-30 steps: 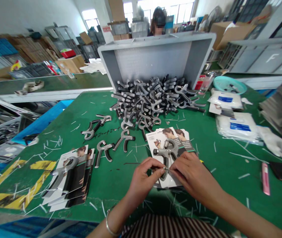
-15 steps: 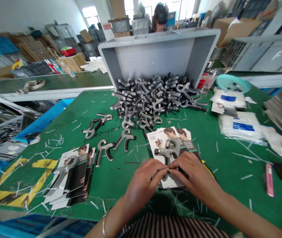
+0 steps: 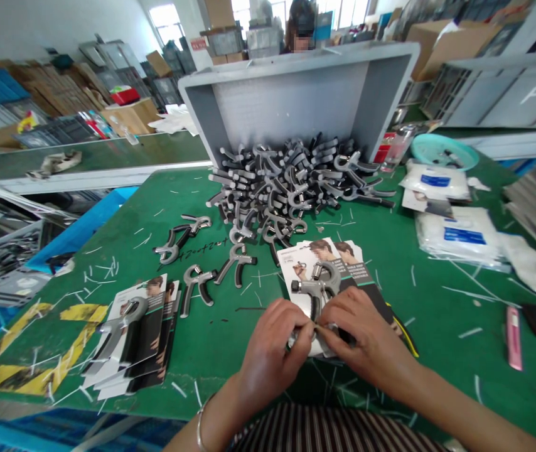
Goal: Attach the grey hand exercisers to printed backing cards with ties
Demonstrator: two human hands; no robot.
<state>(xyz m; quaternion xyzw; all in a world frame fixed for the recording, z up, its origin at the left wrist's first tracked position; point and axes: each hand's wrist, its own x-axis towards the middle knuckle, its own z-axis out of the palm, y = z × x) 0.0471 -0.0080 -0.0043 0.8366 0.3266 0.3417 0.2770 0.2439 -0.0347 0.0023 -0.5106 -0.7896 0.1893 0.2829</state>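
Note:
A grey-and-black hand grip strengthener (image 3: 323, 282) lies on a printed backing card (image 3: 287, 260), on top of a small stack of such cards. Over its lower handles, my left hand (image 3: 280, 342) pinches with thumb and forefinger. My right hand (image 3: 359, 323) pinches right beside it, the fingertips of both almost touching. What sits between the fingertips is too small to make out. Part of the strengthener's handles is hidden by my fingers. To the left, another strengthener (image 3: 124, 326) lies on fanned-out backing cards (image 3: 155, 326).
A big heap of grip strengtheners (image 3: 282, 182) spills from a tipped grey crate (image 3: 291, 100). Several loose ones (image 3: 196, 285) lie left of my hands. White plastic bags (image 3: 460, 235), a turquoise plate (image 3: 470, 157) and a pink object (image 3: 513, 339) are at right. Thin white strips (image 3: 469, 333) litter the green table.
Both hands have shifted slightly left, still pinching at the strengthener's handles. My left fingers are more curled. The view has tilted slightly, exposing more of the yellow-black edge beside my right hand.

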